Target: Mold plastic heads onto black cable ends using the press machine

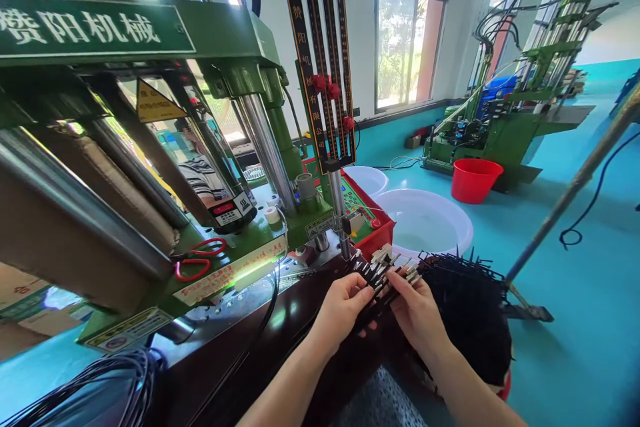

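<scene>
My left hand [343, 310] and my right hand [417, 310] are close together over the dark brown tabletop [295, 320]. Between them they grip a cluster of small black parts with silver metal pins [373, 274]; the exact kind is too small to make out. The thumb and fingers of my left hand pinch the cluster's near side. My right thumb presses on its right end, with the other fingers curled underneath and partly hidden. Right beside my right hand, a big heap of thin black pieces [465, 307] fills a container whose red edge shows low down.
A green press machine [225, 34] stands at left, with red-handled scissors [203, 260] on its bed. Behind my hands are a red control box [383, 230] and white tubs [425, 214]. Coiled black cable [115, 387] lies lower left. A metal pole [575, 187] slants at right.
</scene>
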A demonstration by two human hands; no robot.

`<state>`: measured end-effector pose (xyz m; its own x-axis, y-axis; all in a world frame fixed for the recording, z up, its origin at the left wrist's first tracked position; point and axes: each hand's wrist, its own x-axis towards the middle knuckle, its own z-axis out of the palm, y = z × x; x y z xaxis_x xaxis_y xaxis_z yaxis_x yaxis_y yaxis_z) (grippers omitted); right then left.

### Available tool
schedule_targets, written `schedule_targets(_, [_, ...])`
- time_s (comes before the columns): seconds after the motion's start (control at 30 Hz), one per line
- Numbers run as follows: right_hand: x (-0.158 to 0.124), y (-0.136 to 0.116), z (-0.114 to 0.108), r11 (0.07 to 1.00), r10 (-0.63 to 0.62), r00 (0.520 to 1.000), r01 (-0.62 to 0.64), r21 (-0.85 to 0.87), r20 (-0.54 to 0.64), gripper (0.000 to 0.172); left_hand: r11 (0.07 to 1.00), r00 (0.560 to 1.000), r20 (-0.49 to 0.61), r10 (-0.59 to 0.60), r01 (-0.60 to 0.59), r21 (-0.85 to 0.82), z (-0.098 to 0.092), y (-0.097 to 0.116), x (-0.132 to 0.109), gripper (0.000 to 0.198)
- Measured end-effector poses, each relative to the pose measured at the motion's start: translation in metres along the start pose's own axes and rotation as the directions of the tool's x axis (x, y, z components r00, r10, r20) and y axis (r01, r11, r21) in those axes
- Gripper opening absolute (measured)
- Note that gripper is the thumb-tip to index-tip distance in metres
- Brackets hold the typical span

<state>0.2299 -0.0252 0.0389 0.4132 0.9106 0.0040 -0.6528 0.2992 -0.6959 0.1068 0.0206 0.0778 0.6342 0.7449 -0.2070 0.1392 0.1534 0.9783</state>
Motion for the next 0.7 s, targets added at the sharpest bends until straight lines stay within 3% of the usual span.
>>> schedule_targets(0.2, [0.001,-0.014,-0.005,0.978,0.131,0.974,-0.097,-0.184,0.182,0.012,0.997,0.99,0.145,0.0,0.011,-0.076,0.009,-0.001,-0.004,0.025])
schedule_targets(0.33, [0.001,-0.022,-0.005,0.945,0.232,0.942,-0.159,-0.285,0.244,0.014,0.987,0.984,0.176,-0.028,0.055,-0.148,0.021,-0.017,-0.015,0.028])
schedule_targets(0.4, [-0.001,-0.02,-0.003,0.913,0.311,0.886,-0.178,-0.366,0.344,0.019,0.948,0.974,0.219,-0.051,0.116,-0.295,0.028,-0.032,-0.022,0.03])
schedule_targets(0.47, [-0.006,-0.014,-0.002,0.855,0.423,0.805,-0.202,-0.478,0.415,0.021,0.853,0.971,0.241,-0.008,0.132,-0.505,0.034,-0.049,-0.03,0.032])
schedule_targets(0.53, [-0.012,-0.004,-0.001,0.748,0.584,0.706,-0.275,-0.604,0.401,0.022,0.737,0.987,0.151,0.045,0.07,-0.672,0.038,-0.067,-0.035,0.039])
schedule_targets(0.6, [-0.014,0.007,-0.001,0.67,0.695,0.607,-0.35,-0.654,0.387,0.027,0.691,1.0,0.007,0.025,-0.012,-0.723,0.039,-0.084,-0.04,0.041])
schedule_targets(0.63, [-0.012,0.011,0.0,0.674,0.71,0.571,-0.382,-0.632,0.412,0.031,0.694,0.999,-0.046,-0.002,-0.032,-0.719,0.038,-0.091,-0.041,0.038])
schedule_targets(0.7, [-0.004,0.018,0.004,0.748,0.656,0.558,-0.39,-0.537,0.508,0.041,0.716,0.994,-0.099,-0.056,-0.029,-0.697,0.036,-0.102,-0.045,0.033])
